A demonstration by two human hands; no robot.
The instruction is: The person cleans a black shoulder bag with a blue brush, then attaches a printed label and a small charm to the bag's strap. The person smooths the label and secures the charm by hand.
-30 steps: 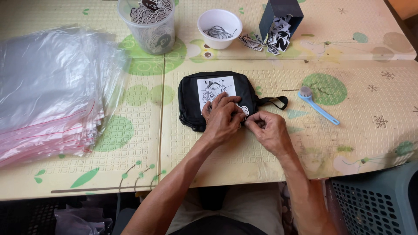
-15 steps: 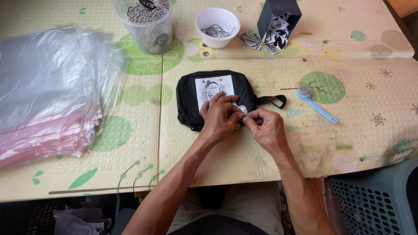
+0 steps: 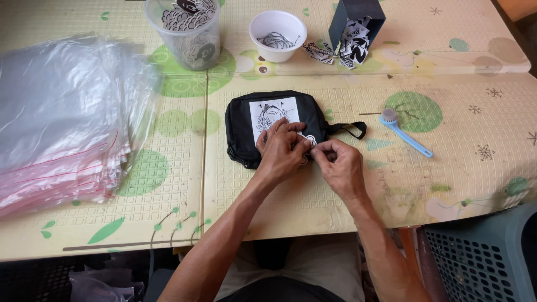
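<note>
Both forearms are bare from the elbow down, with no sleeves, watch or rings in view. The left hand (image 3: 281,150) and right hand (image 3: 340,166) are ungloved and lean, with short nails. Below the table edge the lap shows light beige shorts and a dark shirt hem.

Bright, even daylight with soft, short shadows; mild glare on the plastic bags (image 3: 61,117); sharp focus, slight bending at the edges.

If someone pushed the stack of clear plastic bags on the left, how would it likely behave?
The stack of clear plastic bags looks glossy and rumpled, so the layers would probably slide and fan out. Thin film suggests it is floppy and light.
</note>
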